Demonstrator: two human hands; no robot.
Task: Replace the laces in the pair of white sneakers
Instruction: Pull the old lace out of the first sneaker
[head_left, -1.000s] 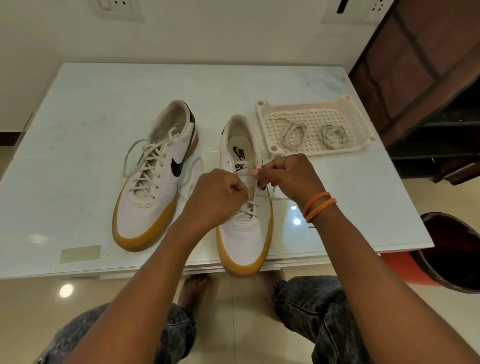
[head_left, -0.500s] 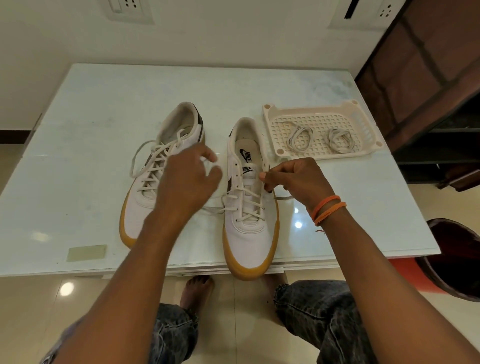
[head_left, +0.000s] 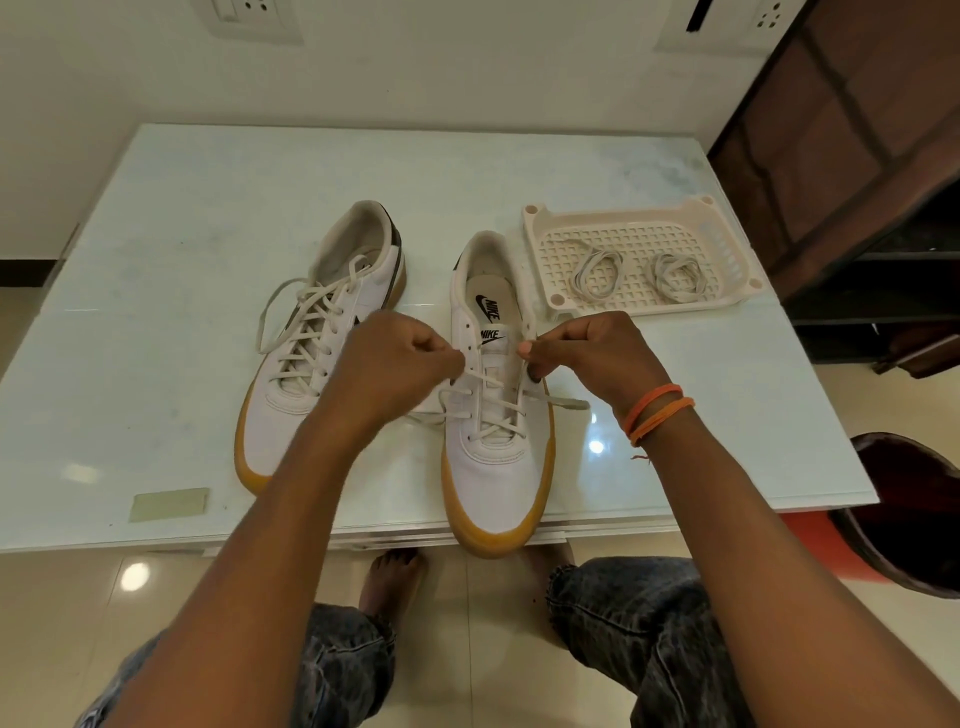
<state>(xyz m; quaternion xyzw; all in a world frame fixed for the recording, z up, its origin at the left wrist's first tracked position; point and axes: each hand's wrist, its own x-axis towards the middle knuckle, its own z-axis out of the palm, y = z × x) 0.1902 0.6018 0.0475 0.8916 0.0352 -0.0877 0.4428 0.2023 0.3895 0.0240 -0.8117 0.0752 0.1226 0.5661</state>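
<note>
2 hands pinch lace (head_left: 485, 382) over right sneaker (head_left: 493, 447): left hand (head_left: 402, 364), right hand (head_left: 592, 353).

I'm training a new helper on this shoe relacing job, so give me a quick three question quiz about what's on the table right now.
1. True or false: the tray holds two coiled laces.
2. Which sneaker are both hands working on? A) the right sneaker B) the left sneaker
3. Fill in: the left hand pinches the ____ of the right sneaker.

Key
1. True; the second coil lies beside the first.
2. A; the right hand is at its eyelets too.
3. Lace.
</note>
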